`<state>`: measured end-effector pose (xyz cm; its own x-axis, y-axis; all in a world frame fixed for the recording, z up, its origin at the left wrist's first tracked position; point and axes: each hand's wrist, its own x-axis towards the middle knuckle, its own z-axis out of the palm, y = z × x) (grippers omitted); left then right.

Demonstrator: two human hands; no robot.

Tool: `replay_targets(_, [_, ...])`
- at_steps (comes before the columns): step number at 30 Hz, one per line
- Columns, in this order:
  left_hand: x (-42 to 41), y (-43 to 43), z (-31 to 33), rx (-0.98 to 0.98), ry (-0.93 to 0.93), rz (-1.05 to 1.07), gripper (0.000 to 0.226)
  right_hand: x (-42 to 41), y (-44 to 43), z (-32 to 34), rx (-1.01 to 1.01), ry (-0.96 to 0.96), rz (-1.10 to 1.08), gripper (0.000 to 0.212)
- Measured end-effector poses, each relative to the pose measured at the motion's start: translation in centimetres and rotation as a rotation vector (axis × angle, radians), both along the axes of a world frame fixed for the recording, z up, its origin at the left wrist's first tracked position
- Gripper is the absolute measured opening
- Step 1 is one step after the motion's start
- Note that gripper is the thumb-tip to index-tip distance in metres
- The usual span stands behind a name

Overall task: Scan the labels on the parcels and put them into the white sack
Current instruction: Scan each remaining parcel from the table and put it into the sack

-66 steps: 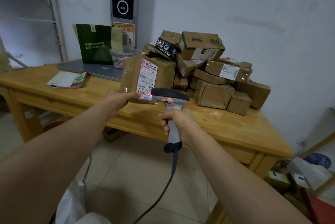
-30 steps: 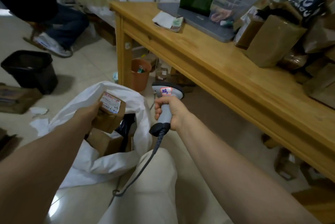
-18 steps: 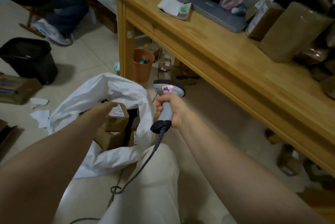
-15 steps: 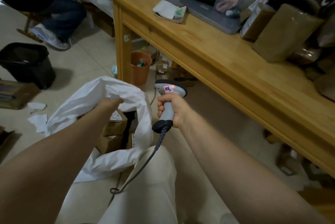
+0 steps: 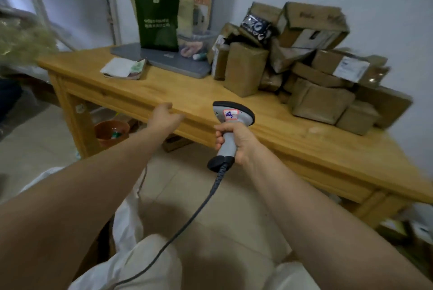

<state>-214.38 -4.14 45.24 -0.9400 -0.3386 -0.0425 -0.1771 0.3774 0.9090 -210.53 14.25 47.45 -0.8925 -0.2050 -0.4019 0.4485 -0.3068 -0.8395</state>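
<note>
Left hand (image 5: 164, 117) has come up out of the white sack (image 5: 127, 221) and is now empty, fingers loosely spread, reaching toward the front edge of the wooden table (image 5: 187, 97). Can't tell if it's actually touching the edge, since the frame is motion-blurred. Right hand (image 5: 236, 140) is wrapped around the grip of the barcode scanner (image 5: 232, 121), head pointing at 12 o'clock, cable trailing down to 7 o'clock. Sack sits low at about 8 o'clock, mostly hidden by the left forearm. Brown parcels (image 5: 314, 60) are heaped on the table at 1–2 o'clock, one upright box (image 5: 246, 68) nearest. A green bag (image 5: 158, 21) stands at 11 o'clock.
</note>
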Motion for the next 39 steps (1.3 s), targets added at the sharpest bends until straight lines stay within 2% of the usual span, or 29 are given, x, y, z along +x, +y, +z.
replay_targets(10, [-6.2,14.1,6.6,-0.104,0.149,-0.258,0.068,-2.1,13.7,6.1,-0.043,0.092,-0.271,0.022])
replay_targets(15, [-10.9,16.1,9.2,-0.185,0.234,-0.251,0.065,-5.9,15.8,8.2,-0.043,0.119,-0.282,0.021])
replay_targets(20, [-16.3,17.2,11.4,-0.240,0.260,-0.253,0.072,-10.7,15.7,8.5,0.004,0.128,-0.277,0.018])
replay_targets(23, [-19.0,17.9,11.8,-0.405,0.294,-0.263,0.068,-13.4,15.6,8.1,0.056,0.121,-0.271,0.015])
replay_targets(25, [-20.7,18.2,11.8,-0.615,0.339,-0.307,0.066,-14.9,15.6,7.7,0.068,0.118,-0.274,0.015])
replay_targets(28, [-23.1,18.5,11.6,-0.897,0.347,-0.429,0.081,-16.9,15.7,6.9,0.075,0.112,-0.281,0.015])
replay_targets(33, [-25.1,18.4,11.2,-1.090,0.349,-0.448,0.088,-18.5,16.2,5.6,0.076,0.105,-0.272,0.013])
replay_targets(37, [-24.2,17.2,11.0,-1.163,0.523,-0.253,0.077,-18.7,16.4,5.0,0.079,0.104,-0.281,0.013])
replay_targets(39, [-23.1,16.0,10.8,-1.148,0.552,-0.127,0.074,-18.4,16.2,4.7,0.077,0.100,-0.281,0.013])
